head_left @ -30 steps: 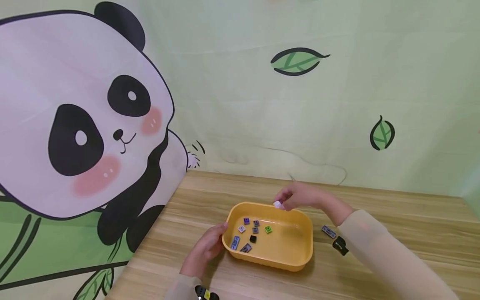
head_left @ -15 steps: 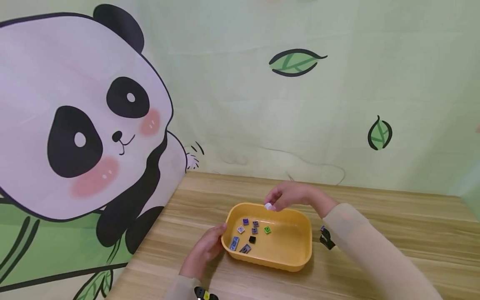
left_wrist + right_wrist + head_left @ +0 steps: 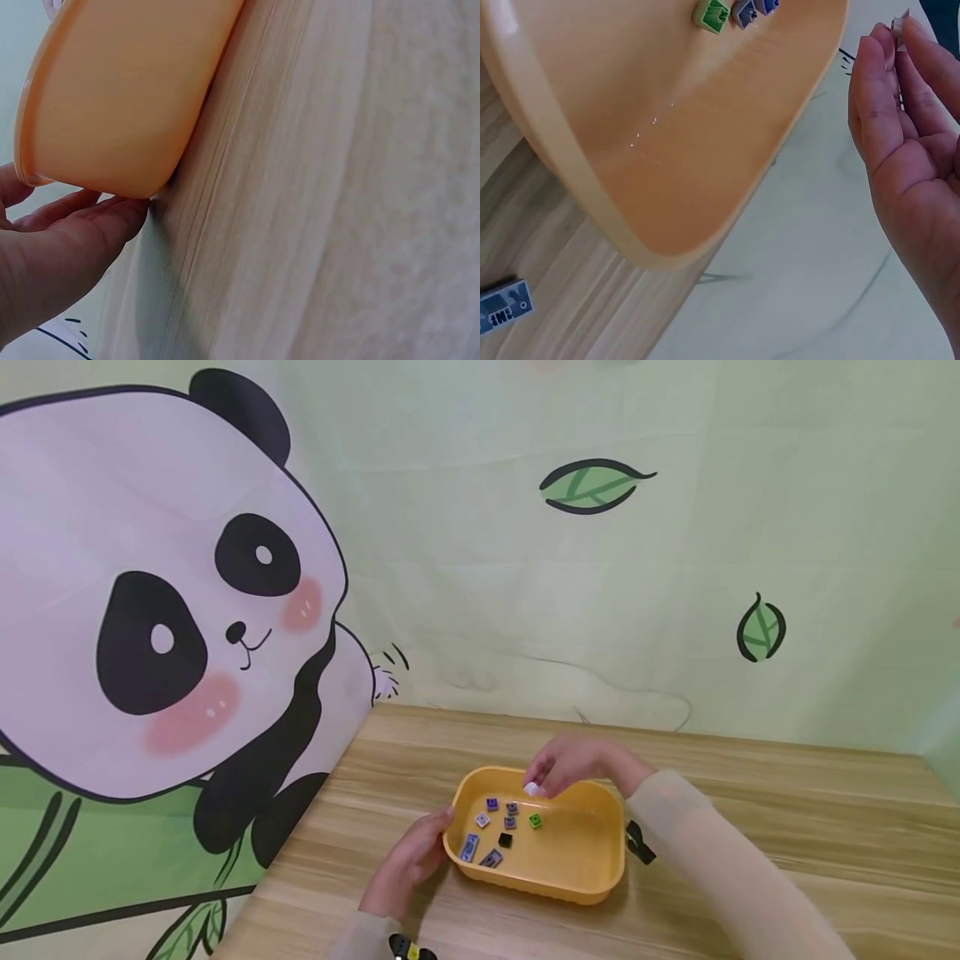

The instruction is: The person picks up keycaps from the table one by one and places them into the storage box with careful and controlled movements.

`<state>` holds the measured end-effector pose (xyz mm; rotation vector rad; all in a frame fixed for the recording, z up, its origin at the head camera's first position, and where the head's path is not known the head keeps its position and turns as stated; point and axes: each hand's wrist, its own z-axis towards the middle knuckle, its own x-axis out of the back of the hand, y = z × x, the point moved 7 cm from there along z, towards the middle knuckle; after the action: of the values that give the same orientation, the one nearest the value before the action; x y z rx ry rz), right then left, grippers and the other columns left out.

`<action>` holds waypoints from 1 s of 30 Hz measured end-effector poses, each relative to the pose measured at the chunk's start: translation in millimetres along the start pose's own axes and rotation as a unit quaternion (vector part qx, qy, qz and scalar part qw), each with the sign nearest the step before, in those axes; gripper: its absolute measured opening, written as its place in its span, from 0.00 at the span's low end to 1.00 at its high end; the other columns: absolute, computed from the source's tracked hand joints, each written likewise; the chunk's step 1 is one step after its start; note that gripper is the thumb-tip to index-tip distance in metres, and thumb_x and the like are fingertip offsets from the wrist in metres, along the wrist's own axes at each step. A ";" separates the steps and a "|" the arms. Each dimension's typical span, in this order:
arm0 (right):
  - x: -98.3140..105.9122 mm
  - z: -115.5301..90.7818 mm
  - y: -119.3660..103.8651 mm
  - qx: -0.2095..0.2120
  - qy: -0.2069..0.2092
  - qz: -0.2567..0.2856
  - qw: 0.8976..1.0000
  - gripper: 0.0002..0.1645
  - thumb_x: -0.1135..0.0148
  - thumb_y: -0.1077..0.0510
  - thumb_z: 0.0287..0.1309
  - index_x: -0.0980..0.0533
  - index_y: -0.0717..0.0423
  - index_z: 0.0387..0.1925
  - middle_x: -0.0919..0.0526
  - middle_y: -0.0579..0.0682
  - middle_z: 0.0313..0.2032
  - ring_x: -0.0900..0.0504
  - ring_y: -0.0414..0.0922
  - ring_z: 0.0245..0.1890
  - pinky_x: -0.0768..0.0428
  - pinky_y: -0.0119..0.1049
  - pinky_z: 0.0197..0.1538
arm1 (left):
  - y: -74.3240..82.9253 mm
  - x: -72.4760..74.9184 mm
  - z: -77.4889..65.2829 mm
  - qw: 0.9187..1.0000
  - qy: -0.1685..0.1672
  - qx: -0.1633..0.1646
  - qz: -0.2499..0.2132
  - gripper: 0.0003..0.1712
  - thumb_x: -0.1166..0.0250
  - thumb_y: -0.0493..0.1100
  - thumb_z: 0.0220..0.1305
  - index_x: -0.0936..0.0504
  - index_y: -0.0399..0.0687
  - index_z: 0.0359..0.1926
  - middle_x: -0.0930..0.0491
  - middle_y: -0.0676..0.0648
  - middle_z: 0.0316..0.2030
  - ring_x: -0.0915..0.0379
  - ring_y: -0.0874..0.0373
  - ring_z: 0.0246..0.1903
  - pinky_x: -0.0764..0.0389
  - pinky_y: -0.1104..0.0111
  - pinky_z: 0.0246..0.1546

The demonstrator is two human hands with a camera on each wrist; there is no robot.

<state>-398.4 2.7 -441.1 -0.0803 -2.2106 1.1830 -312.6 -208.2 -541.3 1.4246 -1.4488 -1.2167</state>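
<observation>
My right hand [image 3: 567, 766] pinches a small white block [image 3: 531, 789] between thumb and fingertips, over the far rim of a yellow plastic bin [image 3: 547, 893]. In the right wrist view the same block [image 3: 898, 28] shows edge-on at the fingertips. Against the bin's left end, my left hand [image 3: 412, 852] rests its fingers and thumb; in the left wrist view, fingertips [image 3: 135, 214] touch the outer wall. Inside the bin, small pieces lie mostly toward the left: a green one [image 3: 535, 820], a black one [image 3: 506, 840], a purple one [image 3: 492, 804], a white one [image 3: 482, 819] and several grey-blue ones.
A grey-blue rectangular piece [image 3: 506, 306] lies on the wooden table [image 3: 750, 852], right of the bin; the right arm hides it in the head view. A pale green wall cloth [image 3: 480, 568] with a printed panda [image 3: 255, 610] stands behind and to the left.
My right hand has moved left and slightly nearer with the white block, from the bin's back right rim. Its forearm now covers the loose piece on the table. My left hand stays put.
</observation>
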 end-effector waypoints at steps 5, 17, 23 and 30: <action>-9.3 9.4 1.8 -0.006 -0.026 0.015 1.000 0.15 0.35 0.67 0.63 0.18 0.62 0.52 0.15 0.51 0.44 0.20 0.40 0.43 0.16 0.33 0.53 | -1.2 0.5 -0.2 1.000 0.004 0.003 0.002 0.32 0.58 0.45 0.82 0.41 0.20 0.71 0.24 0.35 0.63 0.26 0.63 0.52 0.26 0.73 0.54; -26.0 25.4 5.6 -0.041 -0.033 0.010 0.999 0.13 0.36 0.68 0.63 0.18 0.62 0.49 0.15 0.51 0.42 0.19 0.40 0.41 0.15 0.38 0.55 | 0.6 -1.8 1.1 1.000 0.000 0.004 0.002 0.32 0.57 0.46 0.82 0.41 0.20 0.71 0.30 0.28 0.67 0.27 0.62 0.55 0.27 0.70 0.60; -33.6 31.4 9.8 -0.054 -0.032 -0.026 0.998 0.11 0.36 0.69 0.62 0.16 0.60 0.45 0.14 0.50 0.40 0.19 0.40 0.38 0.15 0.37 0.52 | -0.4 -1.1 0.6 1.000 0.000 0.004 0.000 0.32 0.57 0.45 0.82 0.41 0.20 0.71 0.29 0.30 0.66 0.27 0.62 0.55 0.26 0.71 0.59; -41.1 35.6 10.2 -0.065 -0.028 -0.079 0.994 0.07 0.33 0.66 0.63 0.14 0.58 0.41 0.13 0.48 0.37 0.19 0.39 0.35 0.18 0.29 0.41 | -0.7 -0.3 -1.0 1.000 0.000 0.003 -0.001 0.32 0.57 0.46 0.83 0.41 0.20 0.72 0.26 0.32 0.64 0.26 0.63 0.54 0.26 0.72 0.57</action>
<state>-387.3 -30.8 -483.6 0.0747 -2.2953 0.9674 -311.4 -207.9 -541.7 1.4299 -1.4533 -1.2144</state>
